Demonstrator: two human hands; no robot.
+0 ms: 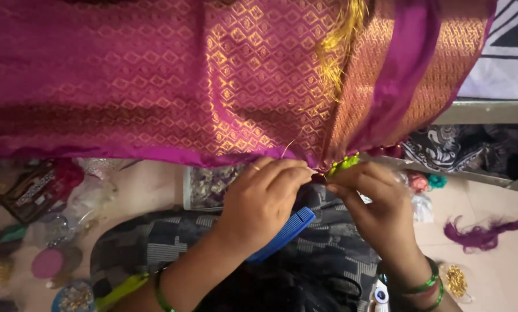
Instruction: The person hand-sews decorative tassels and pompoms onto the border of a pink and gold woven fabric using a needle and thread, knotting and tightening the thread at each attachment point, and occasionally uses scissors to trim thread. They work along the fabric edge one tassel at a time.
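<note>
While the person looks down, two bare hands meet at the bottom edge of a big pink and gold cloth. Closest to the camera are the arms, with green bangles on the right wrist, and a lap covered in grey patterned cloth.

The left hand has its fingers curled tight. It pinches the cloth edge and also holds a blue comb tucked under the palm. The comb is long and slants, with one end up near the fingers and the other end down toward the wrist.

The right hand has its fingers pinched narrow too. It holds a little green and yellow tassel right at the hem, touching the left fingertips.

The cloth hangs like a curtain, and its long edge runs side to side. Loose yellow threads dangle higher up by a fold. I think the tassel work is only partly done, since I can see just one small tassel on the hem and most of the edge is bare.

Farther off on the floor lie a purple thread bundle, a pack of gold beads and small tubs of beads.
</note>
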